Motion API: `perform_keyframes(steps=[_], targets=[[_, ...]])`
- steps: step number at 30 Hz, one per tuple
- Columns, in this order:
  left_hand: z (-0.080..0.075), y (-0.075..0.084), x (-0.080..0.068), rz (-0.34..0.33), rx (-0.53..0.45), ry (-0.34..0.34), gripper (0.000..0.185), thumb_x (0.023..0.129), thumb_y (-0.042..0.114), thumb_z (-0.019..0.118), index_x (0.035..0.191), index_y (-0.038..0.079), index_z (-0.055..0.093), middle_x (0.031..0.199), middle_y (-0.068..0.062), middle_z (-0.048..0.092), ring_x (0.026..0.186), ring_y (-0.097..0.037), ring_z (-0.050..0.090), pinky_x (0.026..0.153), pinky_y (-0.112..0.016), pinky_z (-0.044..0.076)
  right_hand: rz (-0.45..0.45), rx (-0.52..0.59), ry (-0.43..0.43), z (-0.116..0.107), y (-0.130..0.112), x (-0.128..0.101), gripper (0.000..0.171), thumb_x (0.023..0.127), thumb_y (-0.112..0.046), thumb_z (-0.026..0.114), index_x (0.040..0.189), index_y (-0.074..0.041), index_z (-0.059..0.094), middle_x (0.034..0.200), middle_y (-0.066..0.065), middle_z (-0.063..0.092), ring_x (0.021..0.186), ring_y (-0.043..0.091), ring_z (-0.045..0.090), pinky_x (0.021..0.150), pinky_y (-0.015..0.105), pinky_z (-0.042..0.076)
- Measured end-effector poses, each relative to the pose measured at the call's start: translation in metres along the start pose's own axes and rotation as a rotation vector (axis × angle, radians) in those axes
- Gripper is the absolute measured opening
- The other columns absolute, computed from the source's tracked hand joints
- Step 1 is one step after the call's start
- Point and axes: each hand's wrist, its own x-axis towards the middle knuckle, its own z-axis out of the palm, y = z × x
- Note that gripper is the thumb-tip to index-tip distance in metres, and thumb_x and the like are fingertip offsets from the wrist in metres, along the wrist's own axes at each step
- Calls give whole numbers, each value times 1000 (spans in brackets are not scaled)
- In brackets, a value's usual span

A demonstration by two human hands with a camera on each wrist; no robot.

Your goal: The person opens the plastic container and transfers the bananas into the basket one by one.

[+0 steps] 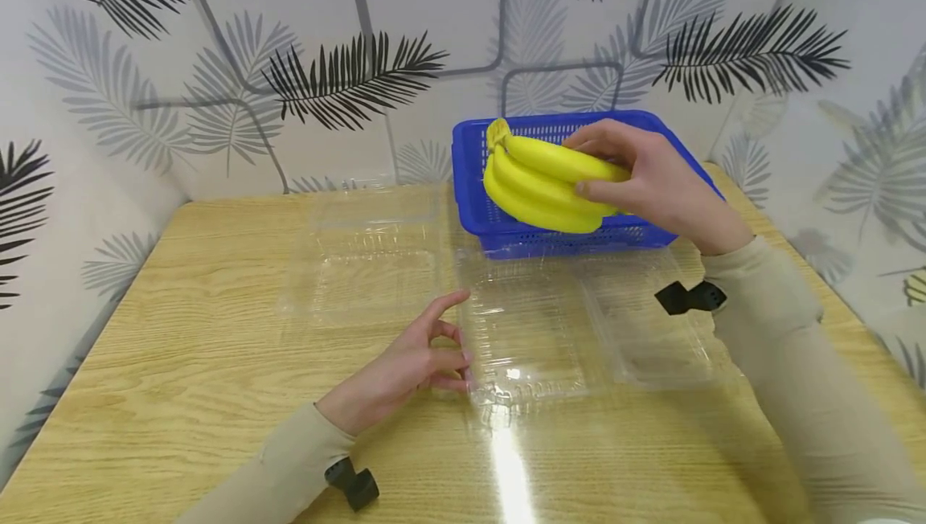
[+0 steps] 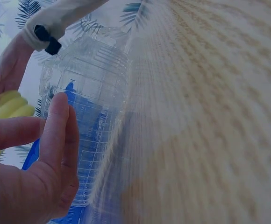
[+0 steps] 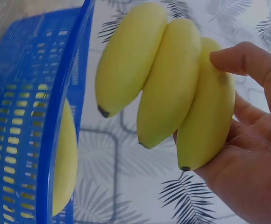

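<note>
My right hand point(image 1: 637, 178) grips a bunch of yellow bananas point(image 1: 538, 178) and holds it in the air over the front of the blue plastic basket point(image 1: 470, 186). In the right wrist view the bananas point(image 3: 173, 88) lie across my palm, thumb on one side. Another yellow banana point(image 3: 65, 158) shows through the basket wall point(image 3: 28, 116). My left hand point(image 1: 427, 359) rests on the table with its fingertips touching the left edge of an open clear clamshell container point(image 1: 535, 331). That container point(image 2: 91, 102) fills the left wrist view beside my fingers point(image 2: 60, 140).
A second clear clamshell container point(image 1: 362, 259) lies open to the left of the basket on the wooden table point(image 1: 181, 331). Walls papered with leaf patterns enclose the table on three sides.
</note>
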Motion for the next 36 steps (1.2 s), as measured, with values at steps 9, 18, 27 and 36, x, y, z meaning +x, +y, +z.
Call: perform_keyframes(steps=[9,18,27,36], targets=[[0,1,1,2,-5,-9,85,88,-10,58,156,24,21,110,-18,37,77,-27,63,79,-44,58,26,-91,-56,9,40,30,35,93,-15,67,128,-16,61,120,2,62,102,19,51,86,37,41],[0,0,1,-1,-6,-15,84,89,-10,58,156,23,20,109,-17,38,75,-28,64,76,-41,59,66,-100,-104,32,73,30,34,92,-10,68,125,-15,63,118,5,63,101,22,52,87,40,42],[0,-3,-1,-7,-4,-12,85,88,-8,59,156,25,21,108,-17,39,76,-29,64,78,-44,59,114,-105,-173,39,89,34,31,90,-8,68,121,-15,66,116,4,65,101,21,53,88,39,42],[0,-1,-1,-2,-3,-3,84,88,-9,59,155,24,22,109,-17,40,76,-28,64,76,-43,59,156,-152,-197,38,91,42,30,90,-1,66,120,-4,66,121,16,65,111,29,58,98,46,45]])
